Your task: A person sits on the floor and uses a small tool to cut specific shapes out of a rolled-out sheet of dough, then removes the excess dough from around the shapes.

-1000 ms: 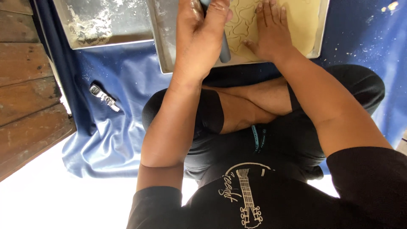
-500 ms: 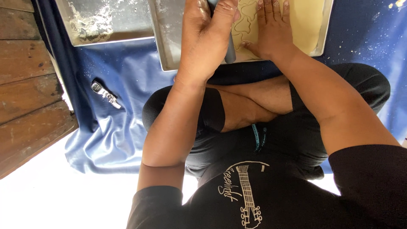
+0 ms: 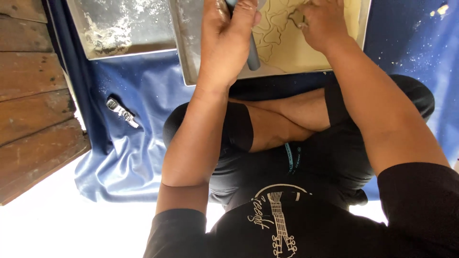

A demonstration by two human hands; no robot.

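You get bright daylight; the pale floor at lower left blows out white, and your arms are slightly soft.

Left hand fisted, right hand curled, both arms outstretched.

Matt floury metal tray, smooth pale dough (scored), glossy blue cloth, rough wood planks at left

Home floor baking spot, floured trays, blue cloth, wooden boards
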